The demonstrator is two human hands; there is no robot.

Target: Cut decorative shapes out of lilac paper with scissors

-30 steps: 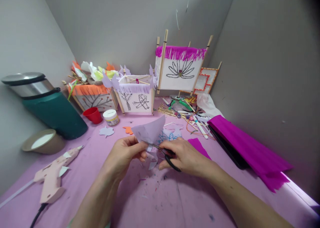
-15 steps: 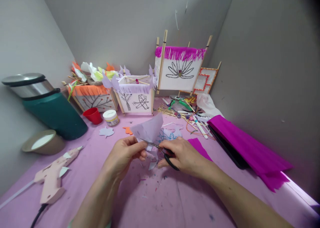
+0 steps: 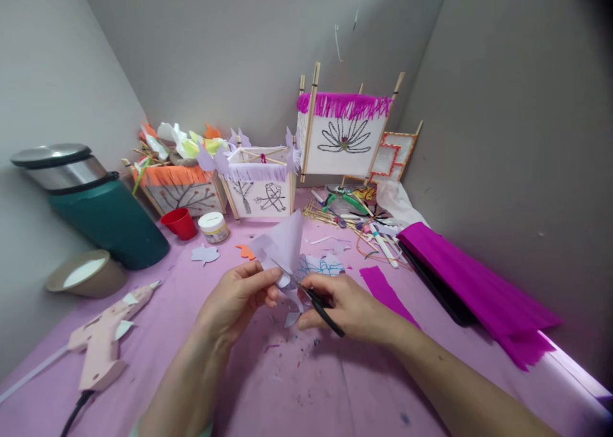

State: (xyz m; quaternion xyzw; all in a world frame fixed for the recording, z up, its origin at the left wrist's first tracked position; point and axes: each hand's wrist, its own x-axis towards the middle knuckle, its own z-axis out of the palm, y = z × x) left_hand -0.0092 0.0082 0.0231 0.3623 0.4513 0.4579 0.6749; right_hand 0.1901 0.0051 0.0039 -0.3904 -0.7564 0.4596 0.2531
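Between thumb and fingers my left hand (image 3: 242, 293) pinches a piece of lilac paper (image 3: 282, 240), which stands up above the hand. Black-handled scissors (image 3: 325, 315) are gripped in my right hand (image 3: 347, 303), their blades pointing left at the paper's lower edge. A narrow lilac strip hangs below the paper, and a small offcut (image 3: 292, 319) shows beside it; whether they are joined I cannot tell. Behind the scissors lies a sheet with blue line drawing (image 3: 320, 266). To the left of the paper are an orange cutout (image 3: 246, 252) and a lilac leaf-shaped cutout (image 3: 205, 253).
A pink glue gun (image 3: 103, 338), a beige bowl (image 3: 57, 282) and a green tumbler (image 3: 108, 213) stand on the left. Lanterns with drawings, one with a magenta fringe (image 3: 342, 105), line the back. Magenta crepe paper (image 3: 464, 277) lies right, near markers and sticks. A red cup (image 3: 179, 224) neighbours a white jar (image 3: 213, 227).
The lilac paper has turned and narrowed in my left hand. The scissors have tilted more downward to the right, with their handles closer together.
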